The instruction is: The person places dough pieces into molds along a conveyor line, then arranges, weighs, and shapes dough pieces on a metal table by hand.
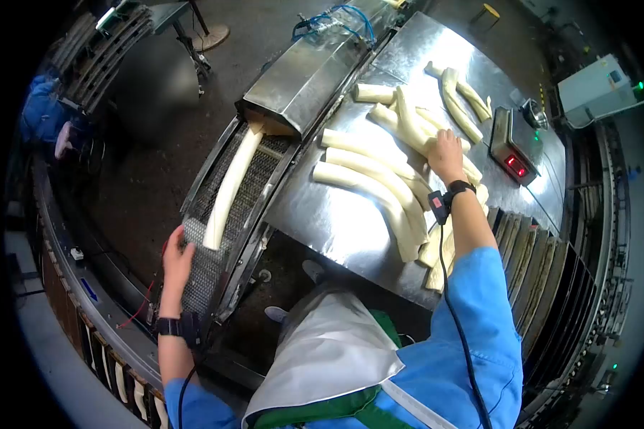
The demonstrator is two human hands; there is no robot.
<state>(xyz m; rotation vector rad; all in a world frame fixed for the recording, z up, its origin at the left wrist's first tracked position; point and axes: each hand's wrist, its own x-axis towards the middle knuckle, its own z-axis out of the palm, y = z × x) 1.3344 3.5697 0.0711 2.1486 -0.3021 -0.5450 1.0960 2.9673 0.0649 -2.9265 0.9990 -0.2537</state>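
A long pale dough roll (232,186) lies lengthwise on the mesh conveyor belt (254,196), its far end at the mouth of a metal housing. Close to its near end is my left hand (177,261), at the belt's left edge, with thumb and fingers apart and no dough in it. On the steel table to the right, my right hand (447,155) has its fingers curled over a dough roll (411,125) in the pile. Several more dough rolls (365,182) lie around it, some overlapping. The right fingertips are partly hidden.
The metal housing (297,86) covers the belt's far part. On the steel table (304,222) stands a scale (515,146) with a red display, a metal bowl (534,114) behind it. Dark trays (529,272) line the right side. Another conveyor track (107,300) curves along the left.
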